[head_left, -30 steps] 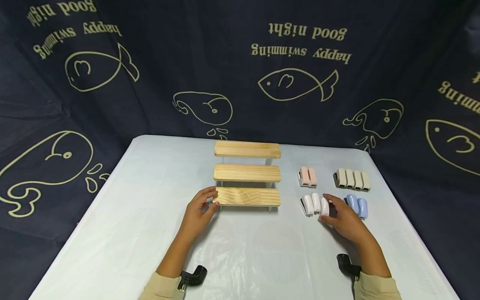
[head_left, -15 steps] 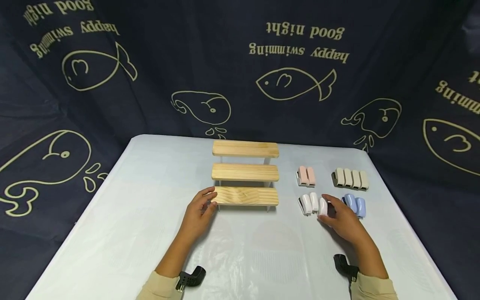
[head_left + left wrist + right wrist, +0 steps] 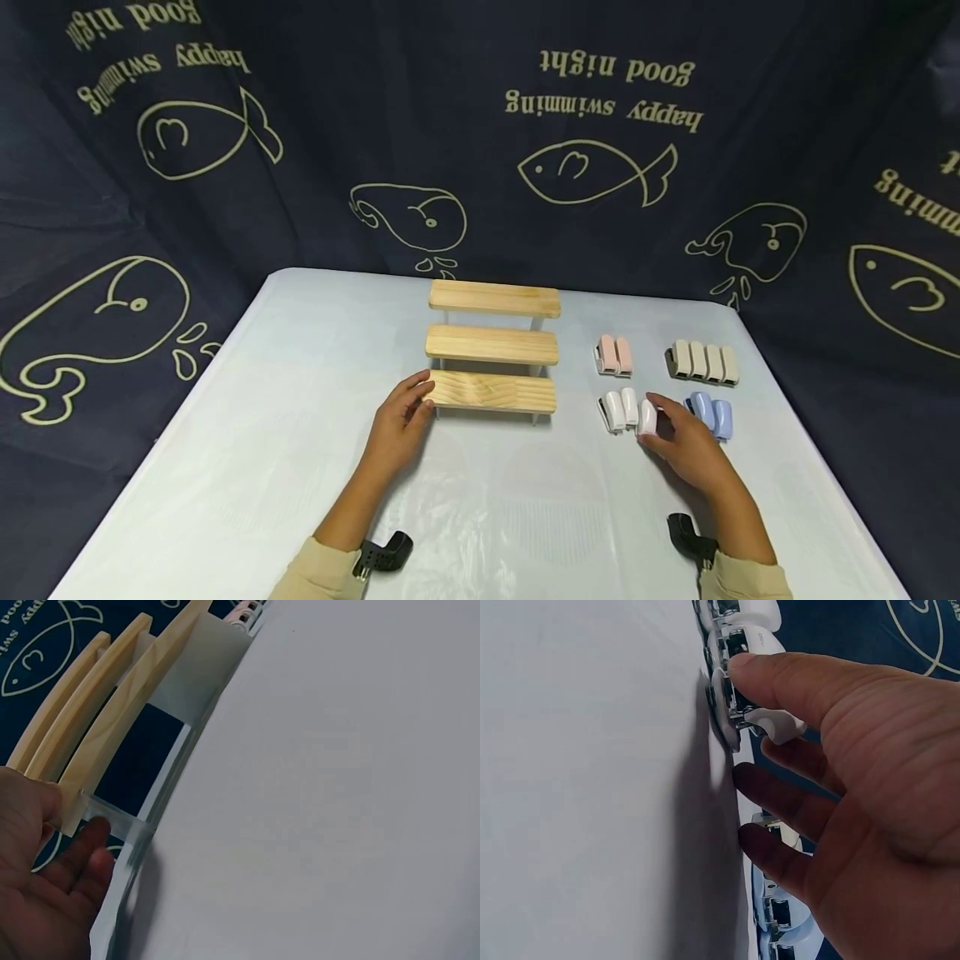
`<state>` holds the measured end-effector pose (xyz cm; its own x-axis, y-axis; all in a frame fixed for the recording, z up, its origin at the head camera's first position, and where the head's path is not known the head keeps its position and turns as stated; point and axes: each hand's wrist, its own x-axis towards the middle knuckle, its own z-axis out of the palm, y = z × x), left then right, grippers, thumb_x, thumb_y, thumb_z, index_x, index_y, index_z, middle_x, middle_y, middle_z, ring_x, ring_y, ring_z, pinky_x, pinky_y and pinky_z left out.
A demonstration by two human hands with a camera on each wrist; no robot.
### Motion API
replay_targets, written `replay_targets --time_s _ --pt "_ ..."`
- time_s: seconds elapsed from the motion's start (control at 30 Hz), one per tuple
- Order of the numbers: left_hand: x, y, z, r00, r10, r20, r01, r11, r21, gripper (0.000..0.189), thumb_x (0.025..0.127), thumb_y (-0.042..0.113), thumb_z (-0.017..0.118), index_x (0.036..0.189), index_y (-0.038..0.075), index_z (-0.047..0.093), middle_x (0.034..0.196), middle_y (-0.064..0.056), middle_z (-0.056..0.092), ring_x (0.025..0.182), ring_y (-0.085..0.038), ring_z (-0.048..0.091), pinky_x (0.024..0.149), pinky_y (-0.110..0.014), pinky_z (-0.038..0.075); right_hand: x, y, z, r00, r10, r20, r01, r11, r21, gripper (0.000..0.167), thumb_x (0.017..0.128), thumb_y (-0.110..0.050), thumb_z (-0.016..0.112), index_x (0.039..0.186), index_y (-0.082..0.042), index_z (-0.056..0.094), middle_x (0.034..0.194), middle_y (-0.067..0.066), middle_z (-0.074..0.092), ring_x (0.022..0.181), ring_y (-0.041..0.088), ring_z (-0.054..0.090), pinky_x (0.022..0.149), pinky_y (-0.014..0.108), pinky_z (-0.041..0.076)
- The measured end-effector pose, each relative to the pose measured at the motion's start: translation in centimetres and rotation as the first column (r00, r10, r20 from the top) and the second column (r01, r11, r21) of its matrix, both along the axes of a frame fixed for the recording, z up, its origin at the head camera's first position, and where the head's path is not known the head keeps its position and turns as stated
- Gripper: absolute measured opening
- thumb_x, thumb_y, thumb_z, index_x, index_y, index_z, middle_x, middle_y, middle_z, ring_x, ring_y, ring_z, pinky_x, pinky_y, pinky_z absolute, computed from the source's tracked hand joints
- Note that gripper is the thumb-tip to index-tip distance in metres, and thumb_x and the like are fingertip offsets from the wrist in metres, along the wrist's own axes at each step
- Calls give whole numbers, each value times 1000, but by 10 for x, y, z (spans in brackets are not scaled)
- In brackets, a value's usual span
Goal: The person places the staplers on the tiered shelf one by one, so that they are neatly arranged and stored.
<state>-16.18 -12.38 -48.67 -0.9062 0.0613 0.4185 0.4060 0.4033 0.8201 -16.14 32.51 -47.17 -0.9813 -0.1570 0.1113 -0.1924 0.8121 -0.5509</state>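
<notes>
A three-tier wooden shelf stand (image 3: 491, 343) with clear supports stands mid-table. My left hand (image 3: 399, 427) holds the left end of its lowest board (image 3: 112, 739), with other fingertips beside the clear support in the left wrist view. To the right, my right hand (image 3: 686, 437) pinches a white mini stapler (image 3: 647, 417) between thumb and fingers, the stapler still standing on the table. In the right wrist view the thumb lies on one end of that white stapler (image 3: 776, 724). Two more white staplers (image 3: 621, 409) stand immediately left of it.
Two pink staplers (image 3: 615, 355) stand behind the white ones. A row of several beige staplers (image 3: 705, 362) is at the back right, and two blue staplers (image 3: 711, 415) sit just beyond my right hand. A dark printed cloth (image 3: 315, 133) hangs behind the white table (image 3: 225, 467).
The head view shifts slightly. Both hands stay in practically the same place, the left at the stand and the right at the white stapler.
</notes>
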Motion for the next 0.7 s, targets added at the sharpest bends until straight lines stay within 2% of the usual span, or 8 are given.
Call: replay_targets --time_s 0.3,0.43,0.53,0.63,0.7 --pt "0 2 1 997 -13 70 7 996 83 32 97 3 63 128 -5 63 144 -8 53 102 -23 61 83 -24 54 2 0 2 997 -51 -60 50 999 -21 67 84 -5 77 140 10 45 126 35 54 111 49 56 90 61 48" --pt "1 3 1 998 -9 59 3 994 107 31 96 1 63 127 -6 63 143 -10 54 107 -27 63 86 -23 54 2 0 2 993 -45 -108 38 997 -67 66 83 -2 77 139 12 45 126 33 54 111 48 57 88 58 51" --pt "4 5 5 999 0 40 -4 993 122 31 95 -3 63 125 -10 63 141 -16 54 106 -32 64 84 -21 54 2 -1 4 989 -37 -142 25 996 -90 66 83 -2 78 139 12 46 126 31 56 113 45 57 87 52 53" --pt "10 8 16 1000 5 29 -9 992 126 30 94 -7 62 123 -15 61 139 -23 54 104 -36 65 83 -22 55 3 -3 8 984 -45 -171 25 993 -114 65 84 -4 78 139 11 47 126 27 57 112 42 57 85 34 55" --pt "14 10 24 999 9 31 -13 992 124 30 94 -7 61 122 -16 60 138 -25 53 103 -37 65 84 -24 56 2 -5 10 980 -49 -191 24 990 -136 64 84 -4 78 139 10 48 127 25 57 112 39 57 84 19 52"
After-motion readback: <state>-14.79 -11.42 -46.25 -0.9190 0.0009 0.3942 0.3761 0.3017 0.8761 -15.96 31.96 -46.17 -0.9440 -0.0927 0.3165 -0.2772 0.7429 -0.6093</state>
